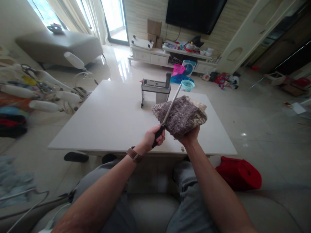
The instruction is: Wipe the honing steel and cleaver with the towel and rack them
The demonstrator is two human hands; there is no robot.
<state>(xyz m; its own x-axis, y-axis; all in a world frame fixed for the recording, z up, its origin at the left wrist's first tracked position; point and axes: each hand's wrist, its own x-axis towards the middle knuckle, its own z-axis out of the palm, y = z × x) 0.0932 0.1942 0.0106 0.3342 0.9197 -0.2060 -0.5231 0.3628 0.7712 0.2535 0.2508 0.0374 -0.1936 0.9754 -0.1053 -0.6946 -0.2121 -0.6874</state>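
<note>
My left hand (156, 136) is wrapped around the black handle of a sharpening steel (172, 108), a slim grey rod that points up and to the right. In my right hand (190, 136) lies a fluffy grey-brown cloth (183, 115), spread over the palm so that most of the fingers are hidden. The rod crosses in front of the cloth's left part; whether they touch I cannot tell. Beyond them a knife block (155, 87) with see-through sides stands on the white table (104, 119). A dark-handled knife (168, 80) is slotted into its right end.
Behind the table stand a teal basket (188, 85), a pink basket (178, 69) and a low cabinet (145, 55). A red object (239, 173) sits at the right near the seat. White lamp-like shades and cables crowd the left side. A small sticker (182, 149) marks the table's front edge.
</note>
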